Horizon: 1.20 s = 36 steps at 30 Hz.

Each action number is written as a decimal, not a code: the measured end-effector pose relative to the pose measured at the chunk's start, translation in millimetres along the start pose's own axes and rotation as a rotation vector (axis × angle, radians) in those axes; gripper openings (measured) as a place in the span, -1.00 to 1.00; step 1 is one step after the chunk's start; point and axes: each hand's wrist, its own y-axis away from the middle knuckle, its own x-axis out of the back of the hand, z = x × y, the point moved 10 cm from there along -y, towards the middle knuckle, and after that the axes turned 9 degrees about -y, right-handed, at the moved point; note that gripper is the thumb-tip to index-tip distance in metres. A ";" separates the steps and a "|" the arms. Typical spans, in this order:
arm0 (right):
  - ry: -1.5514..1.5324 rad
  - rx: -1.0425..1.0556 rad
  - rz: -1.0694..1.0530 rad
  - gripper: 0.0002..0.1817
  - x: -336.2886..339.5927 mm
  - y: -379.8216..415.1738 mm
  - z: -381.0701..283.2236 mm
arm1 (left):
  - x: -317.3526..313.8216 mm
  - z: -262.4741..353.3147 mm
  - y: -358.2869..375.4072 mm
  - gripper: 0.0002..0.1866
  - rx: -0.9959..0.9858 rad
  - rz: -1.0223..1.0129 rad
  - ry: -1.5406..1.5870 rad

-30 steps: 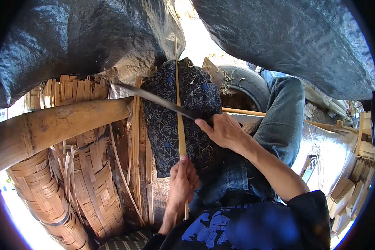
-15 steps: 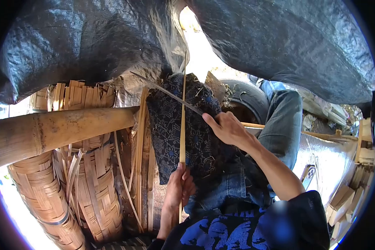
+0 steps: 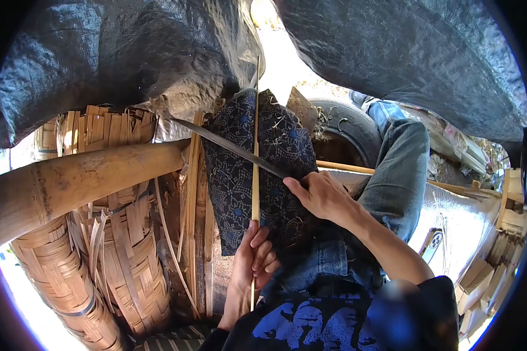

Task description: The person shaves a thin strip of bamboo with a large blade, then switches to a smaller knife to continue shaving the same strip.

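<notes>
A long, thin bamboo strip (image 3: 256, 196) stands nearly straight up the view, and my left hand (image 3: 253, 260) is closed around its lower part, thumb along it. Below that hand the strip's lower end shows again. My right hand (image 3: 326, 195) grips a long knife (image 3: 231, 146), its handle hidden in the fist. The blade lies slantwise across the strip, its tip pointing up and left. Beneath both is a dark patterned cloth (image 3: 231, 187), spread over my lap, with some fibre shavings on it.
A thick bamboo pole (image 3: 93, 181) juts in from the left, over rolls of woven bamboo (image 3: 129, 263). Dark plastic sheeting (image 3: 392, 52) hangs ahead. A tyre (image 3: 357, 131) lies beyond my bent leg (image 3: 398, 175). At right are a phone (image 3: 432, 245) and wood pieces (image 3: 480, 286).
The knife blade has come down the strip, closer to my left hand, and lies at a flatter slant. My left hand's fingers have loosened a little on the strip.
</notes>
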 end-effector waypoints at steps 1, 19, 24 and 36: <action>-0.011 -0.022 -0.012 -0.28 -0.9 -0.9 -0.6 | 0.6 -1.0 -0.5 -0.57 -0.001 0.000 0.001; -0.073 0.025 0.128 -0.27 10.6 -42.7 -5.8 | 1.9 -28.4 29.4 -0.54 0.080 -0.125 0.040; -0.204 -0.106 0.014 -0.24 10.7 -20.3 6.5 | -5.1 -10.9 4.0 -0.54 0.029 -0.211 0.294; 0.016 -0.010 -0.115 -0.39 -11.3 5.7 8.8 | -21.7 2.9 -15.0 -0.54 0.054 -0.397 0.445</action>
